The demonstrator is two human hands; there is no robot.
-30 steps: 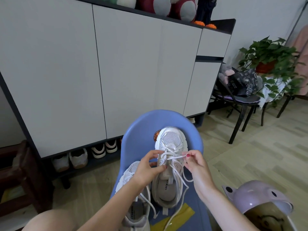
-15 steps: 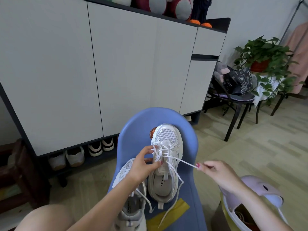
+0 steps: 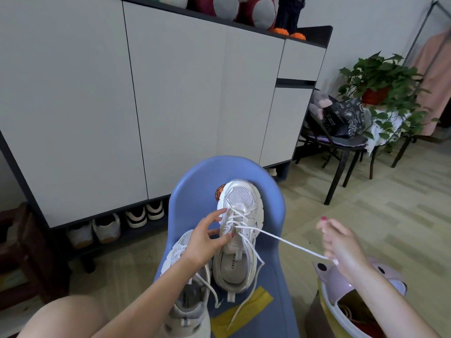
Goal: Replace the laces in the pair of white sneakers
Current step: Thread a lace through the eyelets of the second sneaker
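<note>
Pulling the lace tight

My left hand steadies the white mesh sneaker so my right hand, grip pinching the thin white lace, can tug

Two sneakers lie on the chair in the centre of the frame: one sneaker higher, the other sneaker lower left of it. The left hand rests on the higher one. A lace runs from it right to the right hand. The cabinet stands behind, and a bin at lower right.
</note>
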